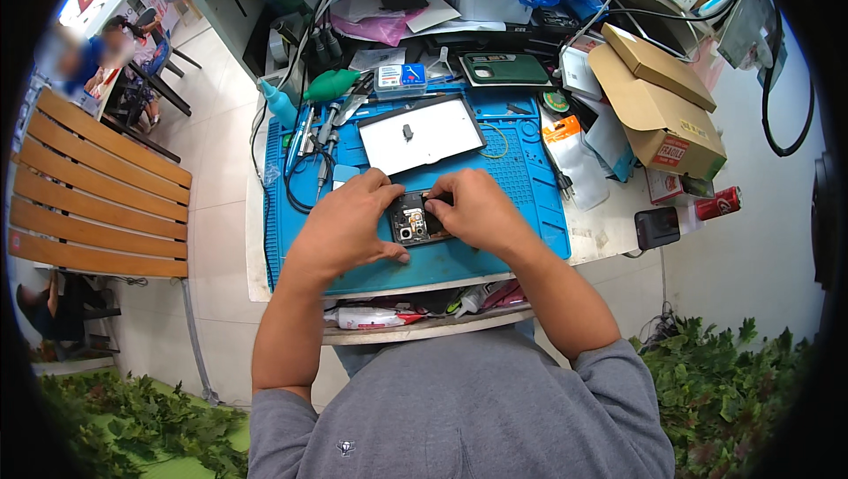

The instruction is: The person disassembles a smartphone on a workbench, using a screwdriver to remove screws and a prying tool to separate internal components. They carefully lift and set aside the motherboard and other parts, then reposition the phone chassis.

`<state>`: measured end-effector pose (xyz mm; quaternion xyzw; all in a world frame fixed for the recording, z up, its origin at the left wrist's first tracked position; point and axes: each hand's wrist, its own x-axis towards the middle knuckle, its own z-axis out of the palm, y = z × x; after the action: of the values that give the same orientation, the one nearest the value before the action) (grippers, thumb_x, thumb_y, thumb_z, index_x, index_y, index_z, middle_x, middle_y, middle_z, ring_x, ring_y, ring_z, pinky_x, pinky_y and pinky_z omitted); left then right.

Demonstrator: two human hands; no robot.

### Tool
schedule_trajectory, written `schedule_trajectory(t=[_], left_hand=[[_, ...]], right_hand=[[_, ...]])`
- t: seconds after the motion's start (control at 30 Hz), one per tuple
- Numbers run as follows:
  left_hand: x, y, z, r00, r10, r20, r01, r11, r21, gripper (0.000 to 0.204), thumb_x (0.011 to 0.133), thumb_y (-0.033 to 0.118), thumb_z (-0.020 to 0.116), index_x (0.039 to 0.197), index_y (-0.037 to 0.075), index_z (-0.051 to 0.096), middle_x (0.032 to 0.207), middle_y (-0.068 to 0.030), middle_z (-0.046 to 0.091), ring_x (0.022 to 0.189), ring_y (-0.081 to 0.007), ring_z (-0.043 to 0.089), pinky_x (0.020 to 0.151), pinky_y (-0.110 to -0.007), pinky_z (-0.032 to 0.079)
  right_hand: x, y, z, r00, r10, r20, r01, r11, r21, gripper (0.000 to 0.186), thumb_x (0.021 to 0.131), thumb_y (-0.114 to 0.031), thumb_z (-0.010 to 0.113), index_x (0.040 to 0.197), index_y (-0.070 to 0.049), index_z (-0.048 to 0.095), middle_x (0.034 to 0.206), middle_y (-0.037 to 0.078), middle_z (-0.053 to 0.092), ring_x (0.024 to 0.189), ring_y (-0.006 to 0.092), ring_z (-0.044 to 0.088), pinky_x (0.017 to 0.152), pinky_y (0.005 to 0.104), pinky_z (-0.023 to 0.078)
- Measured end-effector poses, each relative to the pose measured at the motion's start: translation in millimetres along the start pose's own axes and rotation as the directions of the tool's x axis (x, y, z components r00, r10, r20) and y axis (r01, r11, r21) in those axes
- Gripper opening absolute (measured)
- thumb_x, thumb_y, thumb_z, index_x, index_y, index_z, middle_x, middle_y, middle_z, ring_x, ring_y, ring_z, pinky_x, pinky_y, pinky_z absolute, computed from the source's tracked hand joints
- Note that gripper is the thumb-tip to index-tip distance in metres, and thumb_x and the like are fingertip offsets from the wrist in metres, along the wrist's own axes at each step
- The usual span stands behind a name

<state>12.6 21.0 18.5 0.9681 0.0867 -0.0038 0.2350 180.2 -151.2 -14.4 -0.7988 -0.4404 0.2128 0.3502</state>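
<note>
An opened smartphone lies on the blue work mat, its camera module and inner parts showing. My left hand grips its left side, with the thumb at the near edge and the fingers at the far edge. My right hand is closed over the phone's right part, thumb and forefinger pinched at the inner parts. Whatever sits between those fingertips is too small to make out. Just beyond the phone rests a white, dark-edged flat tray with a small dark piece on it.
Left on the mat are a screwdriver-like tool, a light blue bottle and a green air blower. A clear plastic case and green phone case stand behind. Cardboard boxes and a red can occupy the right.
</note>
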Motion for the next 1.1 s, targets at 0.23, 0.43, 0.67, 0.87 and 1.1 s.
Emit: schedule_trajectory(t=[0.23, 0.43, 0.67, 0.87, 1.1], left_hand=[[1, 3, 3, 0.998, -0.063, 0.026, 0.064, 0.998, -0.021, 0.093, 0.06, 0.035, 0.108, 0.142, 0.005, 0.075, 0.132, -0.0112, 0.07, 0.123, -0.0351, 0.071, 0.105, -0.046, 0.06], [1, 4, 6, 0.999, -0.043, -0.007, 0.043, 0.999, -0.018, 0.091, 0.063, 0.038, 0.107, 0.141, 0.005, 0.076, 0.132, -0.0126, 0.07, 0.122, -0.036, 0.071, 0.104, -0.046, 0.059], [2, 2, 10, 0.998, -0.054, -0.016, 0.053, 0.998, -0.043, 0.088, 0.065, 0.039, 0.107, 0.14, 0.004, 0.077, 0.134, -0.0128, 0.07, 0.122, -0.036, 0.071, 0.104, -0.045, 0.059], [1, 5, 8, 0.997, -0.073, 0.001, 0.073, 0.997, -0.034, 0.088, 0.065, 0.039, 0.106, 0.141, 0.005, 0.077, 0.135, -0.0118, 0.07, 0.122, -0.0352, 0.071, 0.105, -0.045, 0.058], [2, 3, 8, 0.997, -0.083, 0.006, 0.083, 0.996, -0.043, 0.09, 0.063, 0.04, 0.107, 0.141, 0.006, 0.078, 0.133, -0.011, 0.07, 0.122, -0.0342, 0.071, 0.105, -0.045, 0.058]], right_hand=[[-3, -6, -7, 0.979, 0.187, 0.08, -0.195, 0.975, 0.104, 0.019, 0.098, -0.014, 0.083, 0.108, 0.002, 0.086, 0.09, 0.027, 0.081, 0.081, 0.0402, 0.08, 0.079, 0.0483, 0.061], [-3, -4, -6, 0.986, 0.157, 0.058, -0.161, 0.984, 0.074, 0.02, 0.096, -0.015, 0.082, 0.106, 0.001, 0.087, 0.088, 0.026, 0.081, 0.079, 0.0396, 0.08, 0.077, 0.0484, 0.062], [7, -9, -9, 0.988, 0.114, 0.104, -0.109, 0.992, -0.057, 0.022, 0.097, -0.018, 0.083, 0.101, 0.003, 0.086, 0.079, 0.02, 0.079, 0.069, 0.0274, 0.075, 0.066, 0.0417, 0.056], [10, -5, -7, 0.981, 0.15, 0.126, -0.155, 0.988, 0.03, 0.02, 0.099, -0.016, 0.084, 0.098, 0.004, 0.084, 0.075, 0.014, 0.077, 0.062, 0.0166, 0.069, 0.059, 0.0379, 0.053], [9, 0, -6, 0.982, 0.14, 0.125, -0.149, 0.987, 0.06, 0.019, 0.099, -0.015, 0.083, 0.098, 0.003, 0.084, 0.077, 0.013, 0.079, 0.063, 0.0156, 0.068, 0.059, 0.0374, 0.053]])
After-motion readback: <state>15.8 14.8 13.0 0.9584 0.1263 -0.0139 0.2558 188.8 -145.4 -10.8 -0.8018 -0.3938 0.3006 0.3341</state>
